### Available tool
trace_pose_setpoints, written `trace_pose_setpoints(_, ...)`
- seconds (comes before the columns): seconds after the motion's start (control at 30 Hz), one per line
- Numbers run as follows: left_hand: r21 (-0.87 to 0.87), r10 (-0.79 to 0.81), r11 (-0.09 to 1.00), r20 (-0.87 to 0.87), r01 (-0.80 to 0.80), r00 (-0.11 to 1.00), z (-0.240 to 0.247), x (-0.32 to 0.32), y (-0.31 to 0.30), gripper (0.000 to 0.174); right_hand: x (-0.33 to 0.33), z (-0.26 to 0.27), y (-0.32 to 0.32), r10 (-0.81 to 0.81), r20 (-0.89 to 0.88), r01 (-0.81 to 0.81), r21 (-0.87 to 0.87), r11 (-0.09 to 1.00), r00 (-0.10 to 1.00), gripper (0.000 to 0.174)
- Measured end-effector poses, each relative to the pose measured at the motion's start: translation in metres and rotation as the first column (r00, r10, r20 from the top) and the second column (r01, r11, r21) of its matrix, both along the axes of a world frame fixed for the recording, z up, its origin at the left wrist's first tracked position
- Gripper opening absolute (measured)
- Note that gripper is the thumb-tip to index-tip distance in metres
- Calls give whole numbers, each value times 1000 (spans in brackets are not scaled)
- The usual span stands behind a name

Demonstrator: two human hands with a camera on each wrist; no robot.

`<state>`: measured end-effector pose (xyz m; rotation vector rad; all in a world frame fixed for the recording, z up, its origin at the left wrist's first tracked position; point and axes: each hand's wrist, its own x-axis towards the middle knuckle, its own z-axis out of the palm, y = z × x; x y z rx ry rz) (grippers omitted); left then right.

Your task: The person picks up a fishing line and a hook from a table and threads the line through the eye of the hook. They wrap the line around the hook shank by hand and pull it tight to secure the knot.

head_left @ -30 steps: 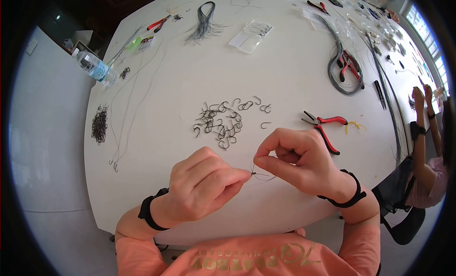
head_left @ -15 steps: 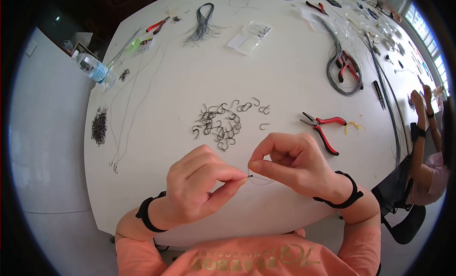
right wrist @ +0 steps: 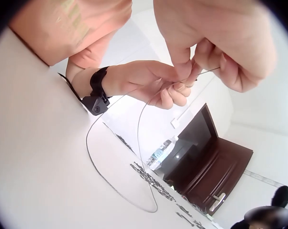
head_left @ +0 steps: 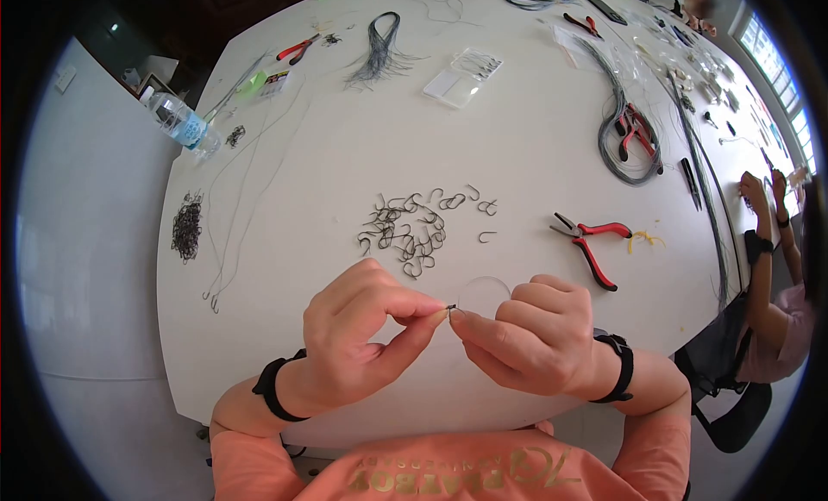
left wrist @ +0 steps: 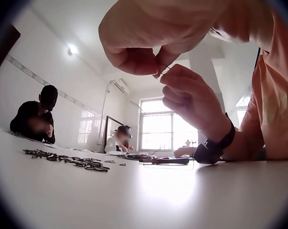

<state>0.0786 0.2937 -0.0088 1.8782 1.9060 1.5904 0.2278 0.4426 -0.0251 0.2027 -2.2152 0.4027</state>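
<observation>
Over the table's near edge, my left hand pinches a small dark fish hook between thumb and forefinger, most of it hidden by the fingertips. My right hand meets it there, pinching the thin grey fishing line with its other fingers curled in. In the right wrist view that line hangs from the hands in a long loop. Beyond the hands lies a loose ring of fish hooks. Open red-handled pliers lie past my right hand.
A dense hook pile and a water bottle stand at the left. Farther back are a line bundle, a clear box and coiled line around more pliers. Another person sits at the right.
My right hand has lowered and turned, bringing its fingertips in against those of my left. The line's loop now rises behind the right fingers. The left hand keeps its pinch.
</observation>
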Motion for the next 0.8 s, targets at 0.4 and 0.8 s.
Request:
trace_pose_setpoints(0.4, 32, 29, 999, -256, -22, 966, -3, -3, 2, 28, 1, 3, -5, -100, -38, 106, 206, 973, 994, 31)
trace_pose_setpoints(0.8, -27, -23, 999, -244, 17, 969, -3, -3, 3, 26, -4, 11, 11, 76, 164, -39, -217, 975, 984, 19)
